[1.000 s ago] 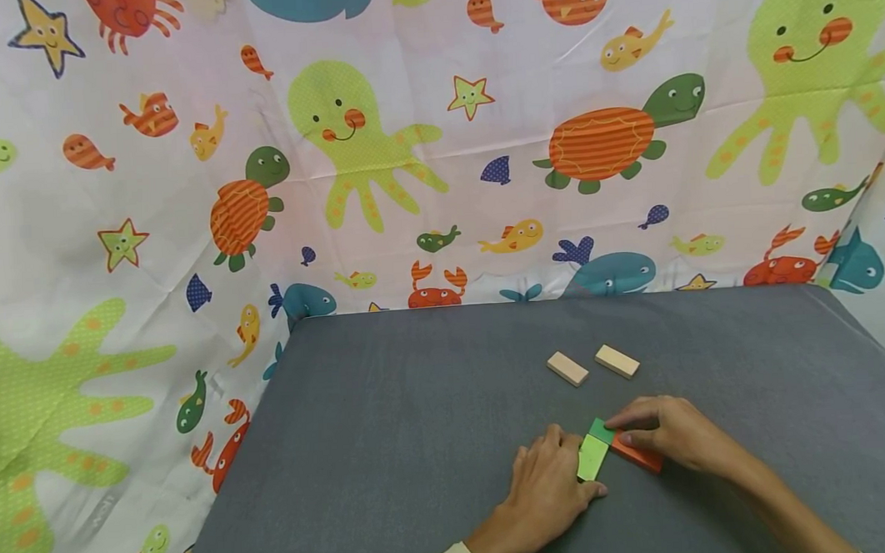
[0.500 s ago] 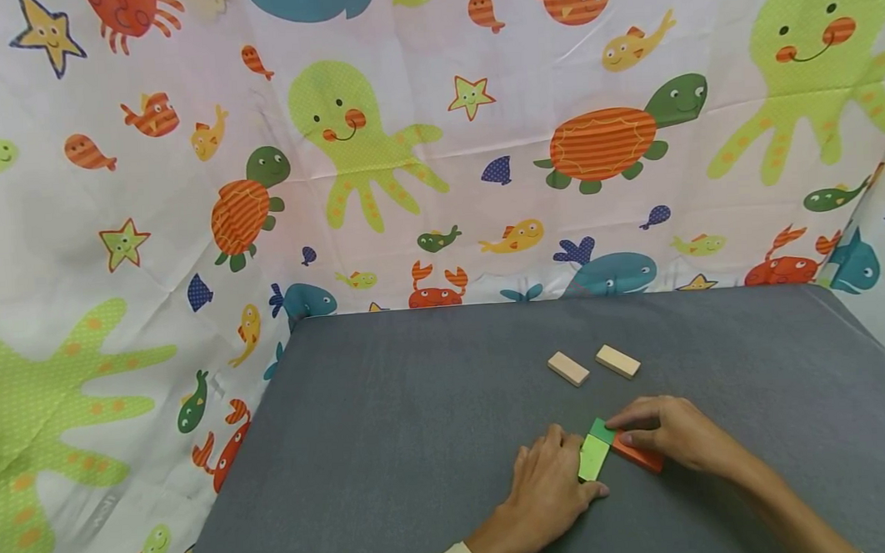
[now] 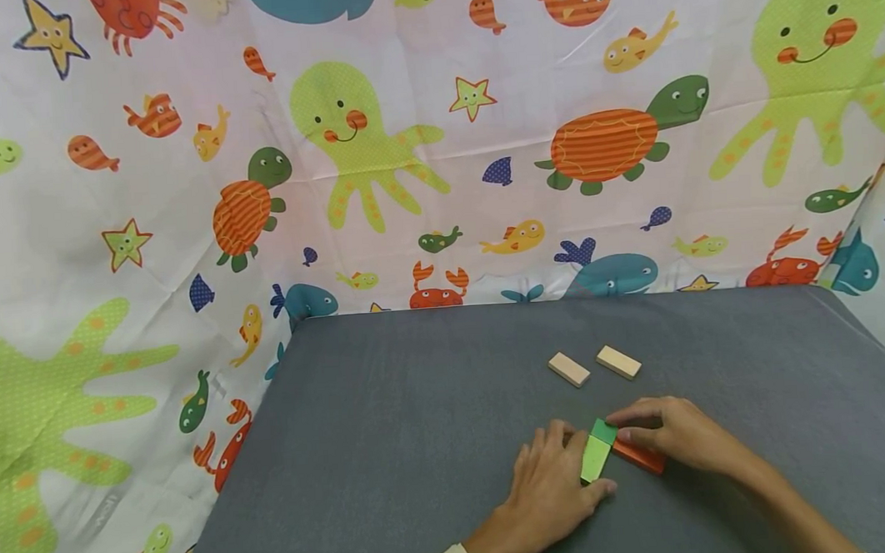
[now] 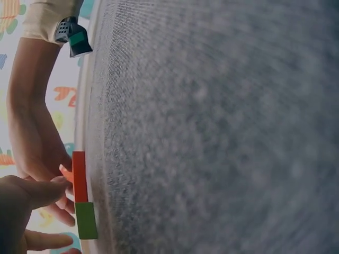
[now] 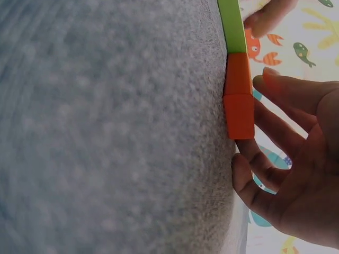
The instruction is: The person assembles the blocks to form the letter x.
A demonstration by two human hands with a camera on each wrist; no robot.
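A red block (image 3: 642, 457) lies flat on the grey table, its left end against a green piece that shows a lime part (image 3: 595, 458) and a darker green part (image 3: 604, 432). My left hand (image 3: 547, 488) is beside the lime part, fingers along its left side and thumb stretched out near its close end. From the far side, my right hand (image 3: 679, 433) reaches over the joint, index fingertip at the darker green and thumb at the red block's left end. In the right wrist view, the thumb is just above the orange-red block (image 5: 239, 116), with loosely bent fingers behind.
Two plain wooden blocks, a left one (image 3: 569, 370) and a right one (image 3: 619, 362), lie beyond the hands on the grey tabletop (image 3: 405, 420). A sea-animal printed cloth (image 3: 423, 186) hangs behind the table and along its sides.
My left thumb has moved slightly right, away from the lime part. The right hand has stayed nearly in place; the blocks remain together.
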